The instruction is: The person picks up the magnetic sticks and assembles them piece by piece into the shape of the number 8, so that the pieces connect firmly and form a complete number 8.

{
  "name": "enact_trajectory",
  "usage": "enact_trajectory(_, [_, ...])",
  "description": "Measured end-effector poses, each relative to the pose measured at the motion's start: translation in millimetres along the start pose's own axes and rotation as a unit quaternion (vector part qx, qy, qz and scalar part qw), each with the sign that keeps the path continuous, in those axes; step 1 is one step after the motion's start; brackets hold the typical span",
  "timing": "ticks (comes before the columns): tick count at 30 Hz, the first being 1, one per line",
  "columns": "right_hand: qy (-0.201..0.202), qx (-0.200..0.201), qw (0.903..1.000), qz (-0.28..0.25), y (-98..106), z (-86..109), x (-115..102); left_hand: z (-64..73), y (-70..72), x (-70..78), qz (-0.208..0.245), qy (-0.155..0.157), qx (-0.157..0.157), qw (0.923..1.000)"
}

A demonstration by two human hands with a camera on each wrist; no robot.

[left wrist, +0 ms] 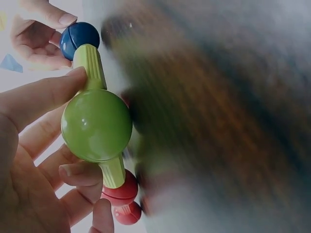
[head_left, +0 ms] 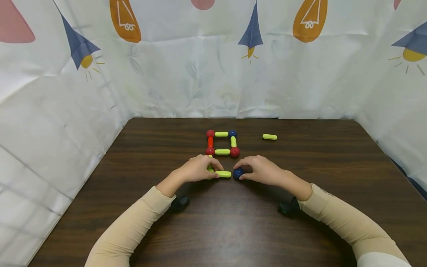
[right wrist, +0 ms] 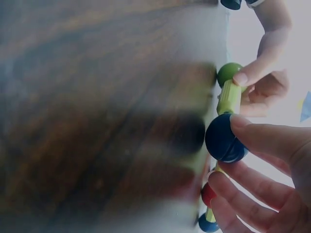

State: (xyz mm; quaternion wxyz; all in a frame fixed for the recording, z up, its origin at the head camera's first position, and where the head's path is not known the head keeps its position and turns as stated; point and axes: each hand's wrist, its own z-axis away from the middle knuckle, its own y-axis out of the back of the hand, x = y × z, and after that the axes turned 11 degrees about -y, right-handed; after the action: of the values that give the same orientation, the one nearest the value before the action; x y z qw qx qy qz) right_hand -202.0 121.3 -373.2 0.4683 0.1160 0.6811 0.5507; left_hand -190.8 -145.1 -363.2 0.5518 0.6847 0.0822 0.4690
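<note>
My left hand [head_left: 201, 168] pinches a yellow-green rod [head_left: 225, 174] joined to a green ball [left wrist: 96, 125], which fills the middle of the left wrist view. Another yellow-green rod [left wrist: 113, 172] runs from that ball to a red ball [head_left: 210, 151]. This red ball is a corner of a square of balls and rods, with a red rod [head_left: 210, 142] on its left side. Between thumb and fingers, my right hand [head_left: 261, 170] grips a dark blue ball [head_left: 238, 173] by the held rod's free end. A slim gap shows there in the head view.
A loose yellow-green rod [head_left: 270, 137] lies right of the square on the dark wooden table [head_left: 227, 230]. Behind the table hangs a white printed cloth [head_left: 200, 74]. Dark devices [head_left: 180, 204] sit at both wrists.
</note>
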Motion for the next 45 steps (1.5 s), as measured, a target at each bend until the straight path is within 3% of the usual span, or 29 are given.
enact_trajectory(23, [0.001,-0.013,0.9999,0.004,3,0.8,-3,-1.1,1.8,2.4,0.008,0.004,-0.002,1.0000])
enact_trajectory(45, [-0.012,0.057,0.9974,-0.043,46,14.3,39,1.2,0.5,0.7,0.017,0.003,0.001,0.9999])
